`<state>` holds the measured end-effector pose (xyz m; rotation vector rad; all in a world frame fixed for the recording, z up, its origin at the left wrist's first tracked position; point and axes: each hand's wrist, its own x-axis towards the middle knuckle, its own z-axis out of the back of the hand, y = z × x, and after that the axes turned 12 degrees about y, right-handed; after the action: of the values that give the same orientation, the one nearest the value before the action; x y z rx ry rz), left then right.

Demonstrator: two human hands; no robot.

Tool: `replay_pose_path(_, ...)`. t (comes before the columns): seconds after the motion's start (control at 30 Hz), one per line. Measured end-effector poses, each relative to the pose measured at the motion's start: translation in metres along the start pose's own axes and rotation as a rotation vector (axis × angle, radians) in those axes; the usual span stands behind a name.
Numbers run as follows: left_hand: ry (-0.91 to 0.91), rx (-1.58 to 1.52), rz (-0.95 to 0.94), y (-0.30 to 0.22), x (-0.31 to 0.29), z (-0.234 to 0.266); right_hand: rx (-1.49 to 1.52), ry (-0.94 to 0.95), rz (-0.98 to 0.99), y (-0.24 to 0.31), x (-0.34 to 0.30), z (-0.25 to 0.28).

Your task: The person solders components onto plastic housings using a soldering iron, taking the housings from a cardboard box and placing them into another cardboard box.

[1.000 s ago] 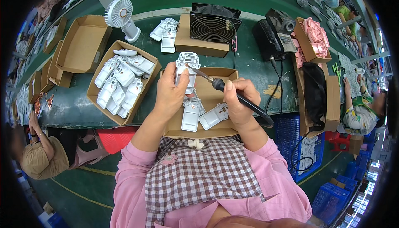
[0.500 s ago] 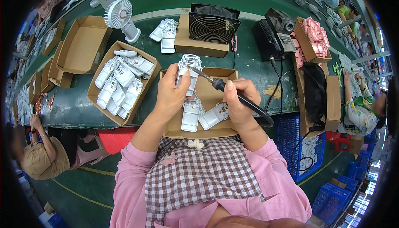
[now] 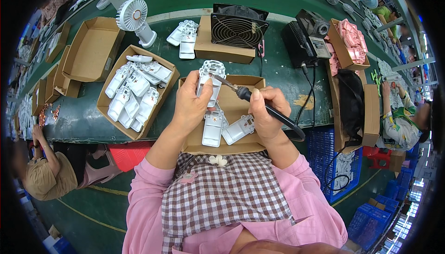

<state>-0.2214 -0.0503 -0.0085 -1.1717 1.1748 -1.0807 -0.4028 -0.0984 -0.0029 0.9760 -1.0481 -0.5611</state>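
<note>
My left hand (image 3: 191, 103) grips a white plastic fan housing (image 3: 209, 72) and holds it upright over a shallow cardboard tray (image 3: 232, 105). In my right hand (image 3: 268, 112) is a black soldering iron (image 3: 252, 98), its tip touching the top of the housing. Two more white housings (image 3: 225, 129) lie flat in the tray below my hands.
A cardboard box (image 3: 104, 98) left of the tray holds several white housings. Behind stand a small white fan (image 3: 134, 20), a black grille fan on a box (image 3: 236, 29), a black soldering station (image 3: 308, 41) and a box of pink parts (image 3: 350, 41). Other people sit at left and right.
</note>
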Motion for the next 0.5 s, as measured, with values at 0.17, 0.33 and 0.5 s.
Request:
replay_pose_path(0.17,-0.017,-0.077,-0.029,0.01,0.003,0.003,0.115,-0.083,0.011,0.001,-0.006,0.001)
replay_pose_path(0.33,-0.109,0.261,-0.196,-0.001,0.001,-0.005,0.103,-0.093,0.043,0.002,-0.006,0.002)
replay_pose_path(0.5,-0.043,-0.073,-0.054,-0.004,0.001,-0.002,-0.001,-0.024,0.092,-0.002,0.0,0.0)
